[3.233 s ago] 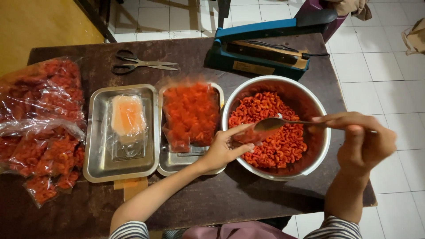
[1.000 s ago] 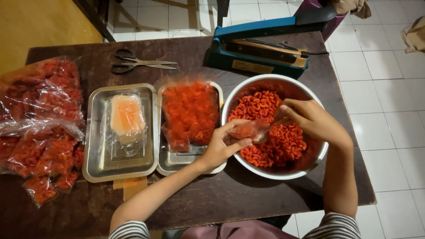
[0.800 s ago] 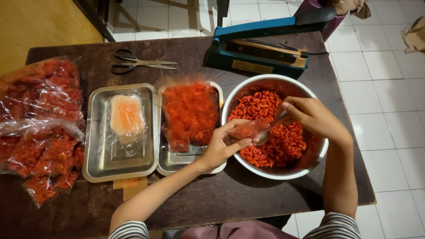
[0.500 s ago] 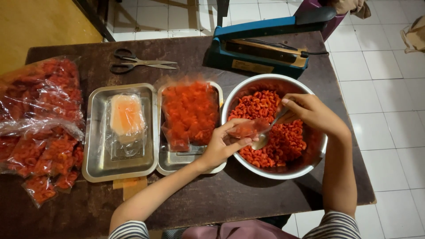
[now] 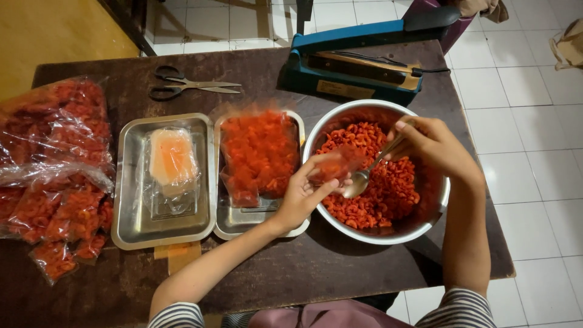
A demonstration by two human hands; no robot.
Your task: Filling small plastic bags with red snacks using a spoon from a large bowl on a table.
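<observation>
White floor tiles are showing at twelve and three o'clock around a dark brown table (image 5: 364,273), with a yellow stretch of floor at eleven o'clock.

At nine o'clock, clear bags of red snacks (image 5: 51,176) are lying heaped at the table's edge, some large and bulging, some small and flat. Just beside them a steel tray (image 5: 130,225) is holding a stack of empty clear bags (image 5: 172,170), the top one showing an orange-tinted patch. Touching that tray on its three o'clock side, a second tray (image 5: 243,222) is carrying a filled flat bag (image 5: 260,155) of the same red pieces. A tan strip (image 5: 176,254), like tape, is sticking out from under the first tray at six o'clock.

At the centre right a round steel bowl (image 5: 434,212) is sitting half full of red curled snacks (image 5: 388,188). Over its nine o'clock rim the left hand (image 5: 300,194) is pinching a small clear bag (image 5: 334,167), partly filled, between thumb and fingers. The right hand (image 5: 434,149) is closing round the handle of a metal spoon (image 5: 364,176), whose scoop is resting just beside the bag's mouth, above the snacks.

At twelve o'clock a blue bag sealer (image 5: 352,67) with a black handle is lying across the far edge, its cord trailing towards three. Scissors (image 5: 191,88) with black handles are lying at eleven o'clock, well apart from the hands.
</observation>
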